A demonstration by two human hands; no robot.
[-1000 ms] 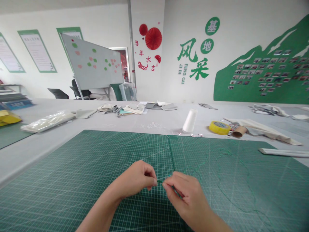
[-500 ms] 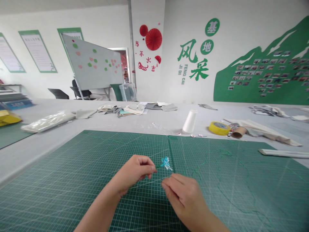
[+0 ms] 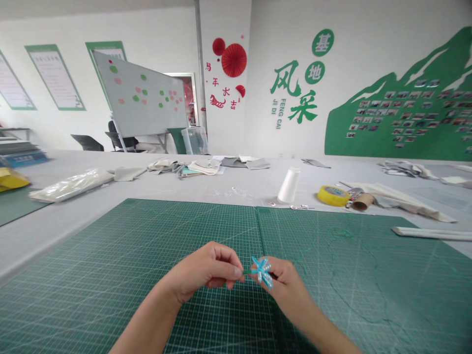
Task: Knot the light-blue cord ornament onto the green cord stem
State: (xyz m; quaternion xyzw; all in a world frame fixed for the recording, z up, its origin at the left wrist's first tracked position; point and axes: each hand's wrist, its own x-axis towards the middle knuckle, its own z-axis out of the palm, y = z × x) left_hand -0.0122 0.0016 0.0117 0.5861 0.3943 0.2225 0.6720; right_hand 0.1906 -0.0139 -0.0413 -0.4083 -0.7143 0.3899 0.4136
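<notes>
A small flower point(image 3: 263, 273) with light-blue, shiny petals and a green-wrapped stem is above the mat, its petals turned to the right. My left hand point(image 3: 206, 270) is closed in a pinch on the green stem. My right hand point(image 3: 292, 285) is curled just behind and beside the petals, its fingertips close to the stem. The petals hide part of those fingers, so what they grip cannot be made out. Under both hands lies a green cutting mat point(image 3: 147, 255) with a white grid.
A loose green thread point(image 3: 378, 255) trails over the mat on the right. Beyond the mat stand a white thread cone point(image 3: 289, 186), a yellow tape roll point(image 3: 333, 195) and a cardboard tube point(image 3: 363, 201). Fabric scraps point(image 3: 204, 166) lie farther back, with a plastic-wrapped bundle point(image 3: 72, 185) at left.
My right hand has moved up to the flower, behind its petals. The flower has shifted slightly right and down, and its petals now face me more.
</notes>
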